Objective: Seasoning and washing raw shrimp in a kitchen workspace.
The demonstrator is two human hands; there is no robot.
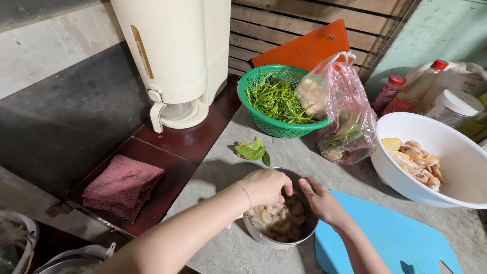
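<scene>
On the grey counter (pixel 223 167) in front of me sits a small steel bowl (pixel 281 239) of peeled raw shrimp (pixel 278 218). My left hand (pixel 265 185) curls over the bowl, fingers bunched and dipping toward the shrimp; I cannot tell whether they pinch one. My right hand (pixel 320 200) rests at the bowl's right rim, fingers loosely open, thumb touching the edge. Both hands are close together, nearly meeting above the bowl.

Just right of the bowl lies a blue cutting board (pixel 395 238), under my right wrist. Farther right stands a large white bowl (pixel 446 152) holding raw chicken pieces (pixel 416 161). Behind my hands lie a few loose green leaves (pixel 252 150), and beyond them a green basket (pixel 274 124) of leafy stems, with a pink plastic bag (pixel 345 116) of produce leaning against it (the contents are hard to make out). An orange board (pixel 304 48) leans on the slatted wall. To the left, a folded pinkish cloth (pixel 124 185) lies on a dark red ledge near a cream dispenser (pixel 177 56). Bottles and jars (pixel 421 89) cluster at the far right.
</scene>
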